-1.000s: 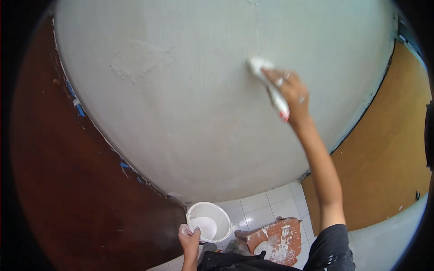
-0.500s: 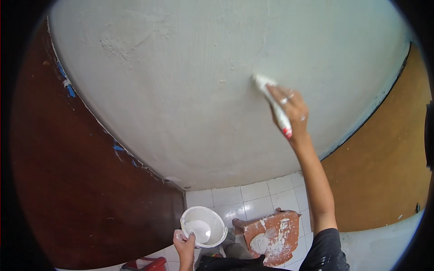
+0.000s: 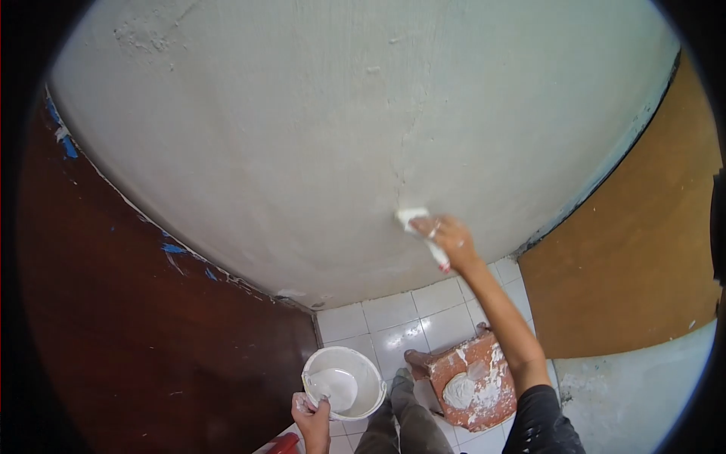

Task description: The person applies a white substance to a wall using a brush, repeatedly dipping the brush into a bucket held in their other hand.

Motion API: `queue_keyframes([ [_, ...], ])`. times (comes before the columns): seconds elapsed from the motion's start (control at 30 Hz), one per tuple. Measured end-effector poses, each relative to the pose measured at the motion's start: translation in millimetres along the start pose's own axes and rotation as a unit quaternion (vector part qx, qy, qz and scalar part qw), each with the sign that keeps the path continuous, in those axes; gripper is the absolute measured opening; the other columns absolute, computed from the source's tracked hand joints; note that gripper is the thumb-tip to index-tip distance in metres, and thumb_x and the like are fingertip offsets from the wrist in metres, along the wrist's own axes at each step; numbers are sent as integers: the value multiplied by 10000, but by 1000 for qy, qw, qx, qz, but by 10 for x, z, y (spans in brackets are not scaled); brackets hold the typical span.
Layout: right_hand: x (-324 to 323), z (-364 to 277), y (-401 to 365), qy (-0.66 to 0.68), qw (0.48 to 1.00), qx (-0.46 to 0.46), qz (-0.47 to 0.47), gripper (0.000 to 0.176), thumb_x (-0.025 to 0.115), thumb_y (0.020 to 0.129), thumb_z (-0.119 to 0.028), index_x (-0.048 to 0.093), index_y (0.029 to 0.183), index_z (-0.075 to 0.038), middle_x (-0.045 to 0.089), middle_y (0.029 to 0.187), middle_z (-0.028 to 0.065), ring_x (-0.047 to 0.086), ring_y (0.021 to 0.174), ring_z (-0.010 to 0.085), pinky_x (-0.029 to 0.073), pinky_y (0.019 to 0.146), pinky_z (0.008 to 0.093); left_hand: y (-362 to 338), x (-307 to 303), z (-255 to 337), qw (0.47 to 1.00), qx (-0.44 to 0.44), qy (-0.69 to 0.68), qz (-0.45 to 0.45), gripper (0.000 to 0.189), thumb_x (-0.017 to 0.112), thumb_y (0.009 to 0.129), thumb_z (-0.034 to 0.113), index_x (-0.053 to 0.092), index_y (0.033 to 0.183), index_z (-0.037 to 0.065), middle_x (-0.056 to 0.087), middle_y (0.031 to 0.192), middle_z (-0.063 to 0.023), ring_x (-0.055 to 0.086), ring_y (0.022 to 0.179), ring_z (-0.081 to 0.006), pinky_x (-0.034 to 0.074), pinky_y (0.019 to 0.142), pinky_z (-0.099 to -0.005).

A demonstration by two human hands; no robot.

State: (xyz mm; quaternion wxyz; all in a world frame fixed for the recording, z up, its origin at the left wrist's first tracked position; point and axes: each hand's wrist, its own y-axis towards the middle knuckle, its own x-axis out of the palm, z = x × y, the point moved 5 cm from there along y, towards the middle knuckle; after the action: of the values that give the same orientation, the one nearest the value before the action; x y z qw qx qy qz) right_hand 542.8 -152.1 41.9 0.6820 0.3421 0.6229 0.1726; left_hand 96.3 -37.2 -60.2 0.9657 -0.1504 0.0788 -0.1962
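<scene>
My right hand (image 3: 452,240) is closed round a paintbrush (image 3: 414,217) with a white, paint-covered head and a red-tipped handle. The bristles are against the pale wall (image 3: 302,151), low down beside a thin vertical crack. White smears mark my fingers. My left hand (image 3: 311,418) grips the near-left rim of a white bucket (image 3: 364,378), which holds white liquid paint at its bottom. The bucket hangs in front of my legs, tilted a little so its inside shows.
A reddish-brown stool (image 3: 446,412) on the right bears a white lump and smears. Dark brown panelling (image 3: 151,325) stands at left, a lighter brown panel (image 3: 628,250) at right. White tiles (image 3: 393,310) cover the floor. Something red (image 3: 283,445) lies at the bottom edge.
My right hand has moved the brush down the wall and slightly left. The view has tilted downward, showing more of my legs. My left hand still holds the bucket.
</scene>
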Motion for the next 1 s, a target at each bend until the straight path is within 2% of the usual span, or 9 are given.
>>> queue_keyframes([
  [0.13, -756, 14, 707, -51, 994, -20, 100, 507, 698, 738, -5, 689, 1215, -174, 724, 1105, 16, 670, 907, 228, 550, 785, 350, 46, -200, -124, 1000, -5, 5, -18, 210, 632, 817, -106, 508, 930, 20, 588, 865, -41, 561, 783, -98, 457, 696, -234],
  [0.23, -1061, -107, 1001, -115, 974, -13, 195, 464, 714, 747, -29, 708, 1188, -174, 723, 1119, 0, 670, 915, 200, 550, 777, 332, 77, -234, -161, 1000, -8, -8, -11, 268, 670, 790, -93, 458, 837, 65, 476, 768, 17, 449, 702, -67, 368, 611, -221],
  [0.3, -872, -90, 875, -149, 962, -6, 226, 436, 707, 770, -59, 714, 1186, -187, 722, 1124, -28, 668, 924, 180, 555, 794, 314, 90, -260, -231, 1000, -20, -13, -8, 269, 672, 786, -92, 459, 834, 66, 474, 764, 19, 449, 701, -68, 368, 612, -221],
  [0.43, 237, -157, -23, -150, 978, -10, 148, 396, 662, 816, -96, 708, 1195, -198, 716, 1132, -37, 668, 931, 190, 555, 839, 309, 272, -462, -589, 995, 45, 83, -25, 209, 720, 825, 7, 528, 868, 79, 500, 790, 21, 471, 682, -100, 408, 585, -267],
  [0.5, 747, -233, -512, -117, 989, 6, 91, 399, 636, 835, -103, 696, 1218, -199, 710, 1154, -32, 669, 946, 188, 553, 855, 312, 339, -592, -812, 995, 30, 96, -26, 212, 726, 822, -5, 541, 885, 78, 505, 792, 23, 474, 688, -94, 410, 595, -256],
  [0.6, 1128, -247, -905, -64, 997, 28, 22, 415, 619, 843, -101, 681, 1241, -197, 705, 1178, -21, 670, 963, 189, 552, 854, 318, 339, -521, -756, 989, 55, 137, -22, 214, 726, 823, -10, 545, 891, 82, 502, 782, 29, 474, 684, -88, 405, 588, -246],
  [0.67, 1214, -218, -1004, -40, 999, 28, -10, 421, 611, 845, -103, 674, 1250, -196, 706, 1173, -14, 668, 965, 195, 553, 847, 321, 346, -541, -759, 983, 77, 166, -20, 216, 724, 825, -9, 540, 885, 88, 497, 771, 33, 469, 673, -83, 397, 573, -242],
  [0.87, 245, -78, -125, -77, 987, 9, 140, 388, 663, 807, -102, 710, 1183, -186, 708, 1165, -25, 661, 957, 199, 540, 808, 306, 345, -540, -802, 991, 47, 121, -33, 239, 714, 834, -9, 505, 850, 104, 472, 742, 44, 446, 640, -72, 369, 537, -238],
  [1.0, 233, -167, -71, -131, 976, 15, 176, 393, 680, 789, -91, 722, 1164, -200, 706, 1169, -41, 657, 958, 179, 532, 794, 290, 370, -565, -938, 983, 57, 170, -44, 250, 711, 834, -21, 495, 845, 105, 473, 751, 47, 450, 653, -70, 366, 540, -236],
])
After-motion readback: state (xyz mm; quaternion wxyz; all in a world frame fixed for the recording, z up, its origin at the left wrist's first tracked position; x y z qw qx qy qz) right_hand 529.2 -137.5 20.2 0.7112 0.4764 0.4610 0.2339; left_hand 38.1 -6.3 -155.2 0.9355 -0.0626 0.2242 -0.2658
